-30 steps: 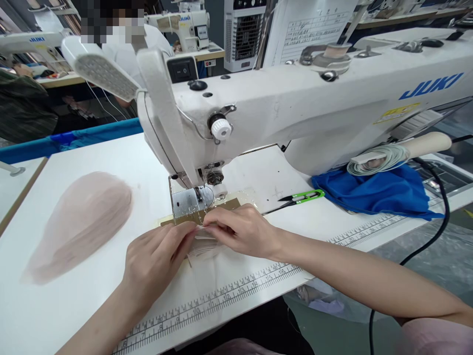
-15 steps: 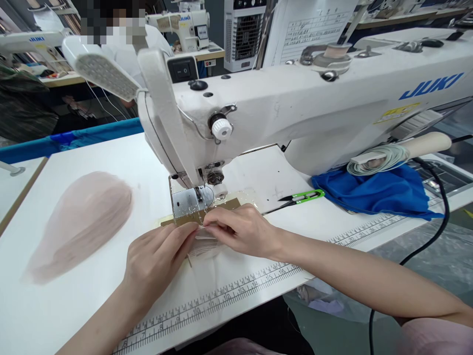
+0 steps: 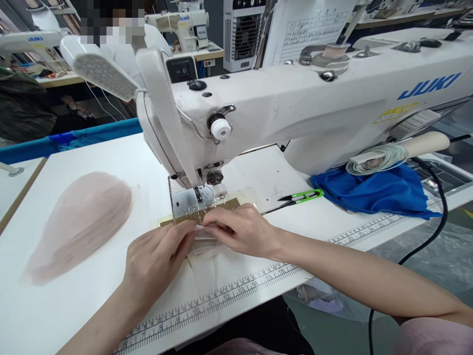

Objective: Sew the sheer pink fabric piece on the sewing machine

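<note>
Sheer pale fabric piece (image 3: 201, 248) lies on the white table (image 3: 92, 305) just near of the white sewing machine's (image 3: 295, 113) presser foot; the left hand (image 3: 157, 261) and right hand (image 3: 242, 229) pinch its far edge with fingertips closed together on it.

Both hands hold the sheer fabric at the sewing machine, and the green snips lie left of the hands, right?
No. The head view shows the green snips lying right of the hands, near the blue cloth. The left hand and right hand do hold the sheer fabric at the sewing machine.
</note>
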`<state>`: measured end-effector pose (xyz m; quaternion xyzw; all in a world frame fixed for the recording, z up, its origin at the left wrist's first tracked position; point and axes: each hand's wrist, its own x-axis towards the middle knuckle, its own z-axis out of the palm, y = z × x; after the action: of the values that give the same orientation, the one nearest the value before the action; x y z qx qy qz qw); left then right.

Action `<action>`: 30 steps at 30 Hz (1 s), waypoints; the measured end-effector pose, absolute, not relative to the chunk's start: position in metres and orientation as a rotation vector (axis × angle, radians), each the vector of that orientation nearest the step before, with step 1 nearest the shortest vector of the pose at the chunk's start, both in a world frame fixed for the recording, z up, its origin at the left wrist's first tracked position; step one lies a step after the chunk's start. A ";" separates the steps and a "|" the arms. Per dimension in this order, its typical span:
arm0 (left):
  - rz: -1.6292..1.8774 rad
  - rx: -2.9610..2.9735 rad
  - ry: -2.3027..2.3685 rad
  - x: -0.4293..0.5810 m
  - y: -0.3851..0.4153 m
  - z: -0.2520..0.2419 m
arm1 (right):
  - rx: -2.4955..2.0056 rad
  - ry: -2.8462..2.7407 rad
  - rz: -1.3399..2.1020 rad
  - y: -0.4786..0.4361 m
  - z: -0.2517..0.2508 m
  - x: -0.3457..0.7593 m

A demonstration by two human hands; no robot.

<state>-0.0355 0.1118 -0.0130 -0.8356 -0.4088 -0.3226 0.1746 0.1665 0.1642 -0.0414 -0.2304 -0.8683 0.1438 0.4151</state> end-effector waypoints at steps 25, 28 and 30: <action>-0.891 -2.448 -1.157 -0.038 0.111 -0.016 | -0.599 -2.274 0.381 0.164 -0.041 0.168; -0.908 -2.454 -1.141 -0.038 0.110 -0.016 | -0.599 -2.293 0.369 0.164 -0.041 0.168; -0.914 -2.467 -1.138 -0.038 0.109 -0.016 | -0.599 -2.278 0.357 0.165 -0.040 0.168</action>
<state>-0.0382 0.1092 -0.0158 -0.8525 -0.3931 -0.3160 0.1371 0.1684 0.1647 -0.0402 -0.2334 -0.8882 0.1391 0.3705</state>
